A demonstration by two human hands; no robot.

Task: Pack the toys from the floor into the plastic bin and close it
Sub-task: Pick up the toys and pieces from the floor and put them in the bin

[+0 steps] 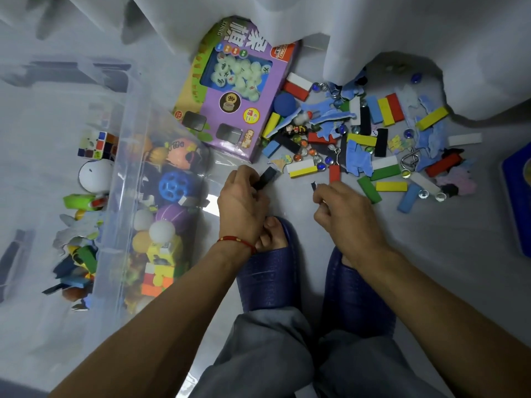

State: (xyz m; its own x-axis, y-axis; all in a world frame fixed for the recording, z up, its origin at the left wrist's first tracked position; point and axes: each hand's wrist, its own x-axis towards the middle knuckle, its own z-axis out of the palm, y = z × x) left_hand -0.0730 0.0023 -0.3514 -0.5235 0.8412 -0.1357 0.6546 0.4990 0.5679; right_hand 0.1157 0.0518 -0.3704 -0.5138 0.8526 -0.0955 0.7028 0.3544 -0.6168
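A clear plastic bin point(129, 156) stands open at the left, holding balls, cube puzzles and other toys. On the floor ahead lies a heap of coloured wooden blocks point(362, 139), marbles, blue puzzle pieces and metal ring puzzles. A purple boxed chess set point(238, 90) lies between the bin and the heap. My left hand point(244, 202) grips a black block point(267, 179) just in front of the heap. My right hand point(342, 208) pinches a small dark piece point(313, 185) near a red block.
White curtain folds point(373, 33) hang over the far side of the heap. A blue-edged board point(517, 202) lies at the right edge. My feet in blue slippers point(270, 271) rest on the pale floor below my hands.
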